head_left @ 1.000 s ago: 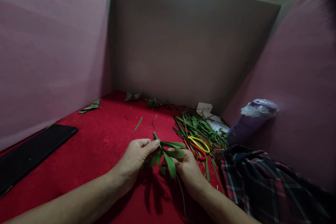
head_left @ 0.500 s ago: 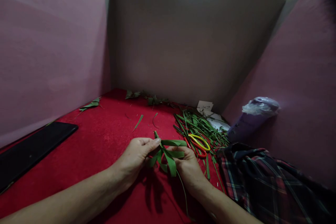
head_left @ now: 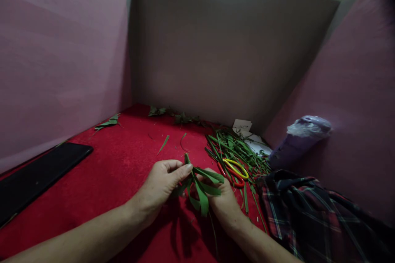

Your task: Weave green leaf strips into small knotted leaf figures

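Observation:
My left hand (head_left: 165,183) pinches a bundle of looped green leaf strips (head_left: 202,197) near its short stem end, between thumb and fingers. The loops fan out toward the right and downward, and one thin strand hangs below. My right hand (head_left: 220,197) is curled at the other side of the bundle; its fingertips are partly behind the strips, so what exactly they grip is hidden. Just past my right hand lie scissors with yellow and red handles (head_left: 236,169), beside a heap of long green leaves (head_left: 237,148).
A red cloth (head_left: 117,164) covers the surface. A dark flat panel (head_left: 40,176) lies at left. Leaf scraps (head_left: 108,122) lie along the back and left. White papers (head_left: 256,144), a purple plastic-wrapped object (head_left: 296,137) and plaid fabric (head_left: 311,209) are at right.
The leaf bundle has tilted slightly, its loops now angled further down to the right. My right hand has shifted a little down and right; the left keeps its pinch.

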Demonstrator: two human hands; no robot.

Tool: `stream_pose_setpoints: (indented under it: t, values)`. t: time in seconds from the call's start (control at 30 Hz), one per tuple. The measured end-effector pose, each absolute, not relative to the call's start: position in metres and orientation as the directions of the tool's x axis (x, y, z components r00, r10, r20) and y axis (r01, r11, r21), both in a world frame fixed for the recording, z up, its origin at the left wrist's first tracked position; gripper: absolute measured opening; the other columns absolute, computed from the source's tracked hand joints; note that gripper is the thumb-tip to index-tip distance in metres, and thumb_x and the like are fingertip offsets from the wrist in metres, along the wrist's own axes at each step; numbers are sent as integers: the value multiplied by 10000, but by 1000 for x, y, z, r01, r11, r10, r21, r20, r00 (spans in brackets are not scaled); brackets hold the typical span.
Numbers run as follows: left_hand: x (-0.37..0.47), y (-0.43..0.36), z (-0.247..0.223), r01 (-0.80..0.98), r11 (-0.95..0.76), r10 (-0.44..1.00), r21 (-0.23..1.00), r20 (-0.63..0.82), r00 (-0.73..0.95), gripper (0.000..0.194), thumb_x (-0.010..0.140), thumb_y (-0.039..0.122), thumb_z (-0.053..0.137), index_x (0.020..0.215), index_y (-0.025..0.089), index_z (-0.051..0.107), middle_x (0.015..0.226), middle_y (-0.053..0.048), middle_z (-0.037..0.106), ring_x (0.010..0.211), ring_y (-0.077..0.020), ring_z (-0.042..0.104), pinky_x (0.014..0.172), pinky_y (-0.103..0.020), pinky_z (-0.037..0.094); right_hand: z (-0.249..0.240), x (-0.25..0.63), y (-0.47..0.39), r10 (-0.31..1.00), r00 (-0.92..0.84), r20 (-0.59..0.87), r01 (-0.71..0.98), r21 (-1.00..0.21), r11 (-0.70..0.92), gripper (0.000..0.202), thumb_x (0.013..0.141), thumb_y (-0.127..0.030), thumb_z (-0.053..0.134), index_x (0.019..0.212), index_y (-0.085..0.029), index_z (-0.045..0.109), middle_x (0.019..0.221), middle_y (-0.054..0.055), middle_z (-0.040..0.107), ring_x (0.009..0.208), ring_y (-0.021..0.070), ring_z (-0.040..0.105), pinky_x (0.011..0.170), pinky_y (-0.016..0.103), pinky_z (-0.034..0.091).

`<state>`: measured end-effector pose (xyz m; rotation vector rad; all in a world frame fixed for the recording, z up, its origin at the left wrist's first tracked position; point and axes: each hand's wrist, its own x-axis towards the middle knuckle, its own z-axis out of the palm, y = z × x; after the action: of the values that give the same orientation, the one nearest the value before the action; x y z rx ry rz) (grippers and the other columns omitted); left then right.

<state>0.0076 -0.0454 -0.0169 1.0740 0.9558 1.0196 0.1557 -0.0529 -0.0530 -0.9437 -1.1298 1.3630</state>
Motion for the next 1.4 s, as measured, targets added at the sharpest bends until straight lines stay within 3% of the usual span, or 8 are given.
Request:
stream_pose_setpoints:
  t: [0.23,0.43,0.67,0.9,1.4]
  values:
    - [8,-44,-20,-155,153,965,976,-114,235,311,678,414,657,552,153,543,467,65,447,412,-60,349,423,-213,220,-49,155,-56,988,-151,41,-228,-974,6,148,584,-257,775,647,-167,676,586,-18,595,506,91,478,501,204,419]
    - [8,-46,-20,-169,190,952,967,-139,273,283,703,407,639,622,144,572,531,22,538,454,-81,439,453,-212,299,-48,155,-55,986,-159,55,-252,-968,14,162,557,-260,790,637,-166,685,547,-21,600,476,90,484,501,210,429]
    - [8,-47,-18,-199,196,937,960,-124,325,249,714,378,632,662,135,611,583,-1,579,488,-93,487,483,-213,372,-46,157,-58,987,-151,51,-227,-974,16,210,614,-326,760,660,-152,653,582,-2,602,513,106,507,511,217,440]
    - [10,-49,-17,-126,130,961,983,-95,258,267,702,359,638,580,138,549,479,45,488,412,-63,410,415,-188,303,-46,158,-57,979,-169,112,-167,-982,83,219,641,-352,740,658,-156,644,565,-25,587,503,97,497,503,204,429]
    - [11,-48,-17,-119,142,961,983,-108,253,273,718,356,617,569,149,521,468,53,474,385,-72,451,405,-195,328,-51,157,-57,980,-145,139,-260,-961,98,77,634,-237,755,681,-198,709,587,-20,674,483,104,578,489,199,462]
